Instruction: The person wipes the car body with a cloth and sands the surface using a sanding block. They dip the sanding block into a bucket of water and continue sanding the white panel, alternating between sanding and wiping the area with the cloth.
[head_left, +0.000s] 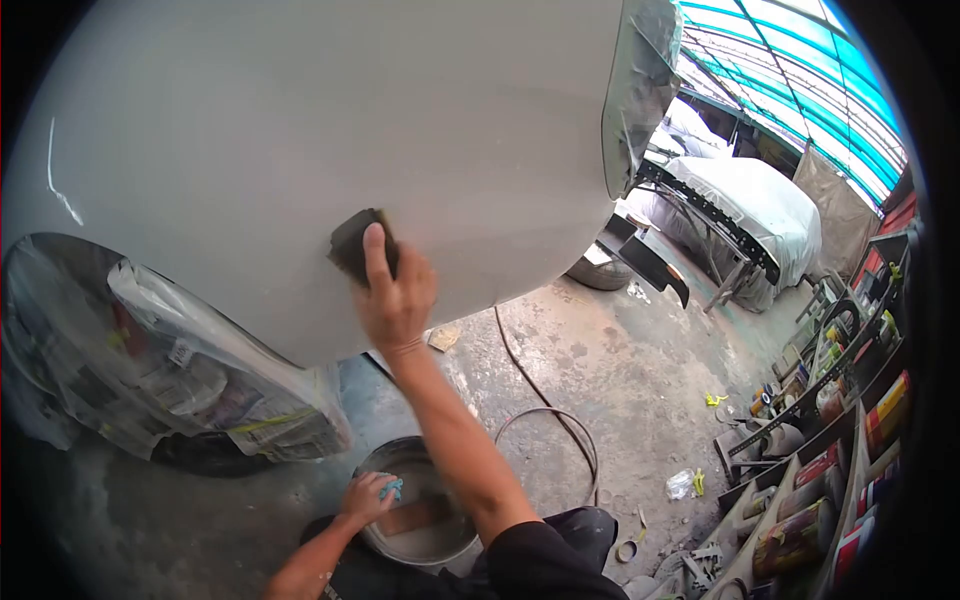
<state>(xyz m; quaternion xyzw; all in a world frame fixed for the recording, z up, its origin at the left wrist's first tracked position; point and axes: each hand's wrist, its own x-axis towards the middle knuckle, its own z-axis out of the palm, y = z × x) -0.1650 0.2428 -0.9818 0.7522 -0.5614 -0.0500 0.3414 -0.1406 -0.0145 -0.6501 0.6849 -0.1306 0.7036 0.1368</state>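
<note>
My right hand (396, 298) grips a dark sanding block (352, 240) against the grey primed car panel (330, 120), index finger stretched along the block. Lower down, my left hand (366, 499) is closed on a crumpled teal cloth (392, 489) at the left rim of a round basin (447, 552). Greyish water fills the basin, and a brown rectangular block (417, 513) lies in it. Left of the panel's lower edge, newspaper and plastic sheeting (200, 375) mask the wheel opening.
A hose (520, 372) curls over the stained concrete floor (560, 330). Shelves of paint cans (800, 535) line the right side. Farther back stands a car under a white cover (750, 200). A tape roll (627, 551) and scraps lie at lower right.
</note>
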